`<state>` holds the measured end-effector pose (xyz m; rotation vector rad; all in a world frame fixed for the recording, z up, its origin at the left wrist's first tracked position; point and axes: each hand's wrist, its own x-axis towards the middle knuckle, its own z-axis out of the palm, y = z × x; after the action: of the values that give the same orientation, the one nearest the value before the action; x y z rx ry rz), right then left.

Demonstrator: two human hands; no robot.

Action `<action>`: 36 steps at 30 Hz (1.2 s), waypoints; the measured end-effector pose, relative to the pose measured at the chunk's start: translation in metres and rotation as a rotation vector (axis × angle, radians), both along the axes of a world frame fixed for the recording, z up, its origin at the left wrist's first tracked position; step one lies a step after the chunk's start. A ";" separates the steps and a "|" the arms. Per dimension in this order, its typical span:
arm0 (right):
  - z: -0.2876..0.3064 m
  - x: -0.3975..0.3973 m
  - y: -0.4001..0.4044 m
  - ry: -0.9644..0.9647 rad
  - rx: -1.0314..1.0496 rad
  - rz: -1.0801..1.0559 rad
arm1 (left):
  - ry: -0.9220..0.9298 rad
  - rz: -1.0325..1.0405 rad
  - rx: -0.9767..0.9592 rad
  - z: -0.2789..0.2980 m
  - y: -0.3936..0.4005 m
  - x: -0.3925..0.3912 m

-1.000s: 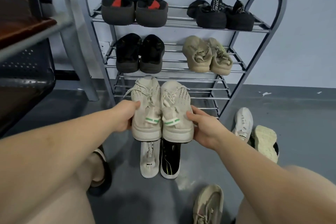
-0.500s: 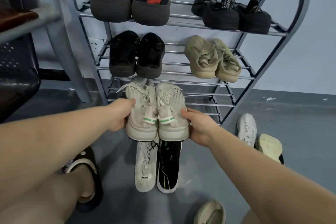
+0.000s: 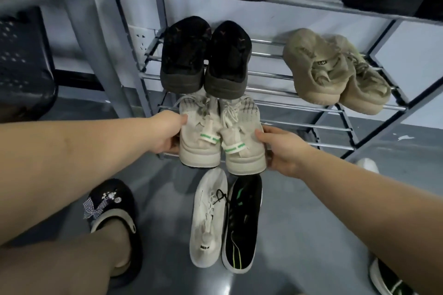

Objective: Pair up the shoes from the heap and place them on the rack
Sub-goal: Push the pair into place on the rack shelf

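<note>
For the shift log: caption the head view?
Both hands slide cream sneakers onto the rack.

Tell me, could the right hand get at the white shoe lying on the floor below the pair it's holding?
Probably not yet: the right hand grips the cream pair together with the left hand. The white shoe itself lies uncovered just below.

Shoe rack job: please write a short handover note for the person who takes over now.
Left hand grips the left shoe, right hand the right shoe of the cream knit sneaker pair with green-striped heel tabs, held side by side at the lower shelf of the grey metal shoe rack.
Done: black shoe pair and tan sneaker pair sit on the middle shelf; more dark shoes above.
Left: set this pair down, then the white lace-up sneaker and its upturned black-soled mate on the floor.
</note>
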<state>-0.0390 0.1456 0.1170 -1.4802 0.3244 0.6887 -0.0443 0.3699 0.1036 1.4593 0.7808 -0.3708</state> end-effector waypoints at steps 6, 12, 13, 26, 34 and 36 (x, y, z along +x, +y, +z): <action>-0.033 0.027 0.009 -0.048 -0.089 0.019 | 0.040 -0.037 -0.024 -0.014 0.009 0.022; -0.055 0.049 0.019 -0.036 -0.072 -0.003 | 0.061 -0.099 0.023 -0.015 0.016 0.043; -0.059 0.052 0.020 -0.061 -0.079 -0.009 | 0.061 -0.117 0.036 -0.015 0.019 0.047; -0.071 0.067 0.028 -0.229 -0.412 0.349 | 0.065 -0.417 0.555 -0.032 0.027 0.051; -0.071 0.058 0.019 -0.420 -0.675 0.576 | -0.023 -0.761 0.776 -0.030 0.034 0.026; -0.069 0.050 0.019 -0.483 -0.793 0.610 | 0.000 -0.820 0.861 -0.033 0.033 0.023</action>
<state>0.0114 0.1644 0.0479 -2.4919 -0.2887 0.6738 -0.0209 0.4030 0.0708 2.5848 0.2855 -0.6937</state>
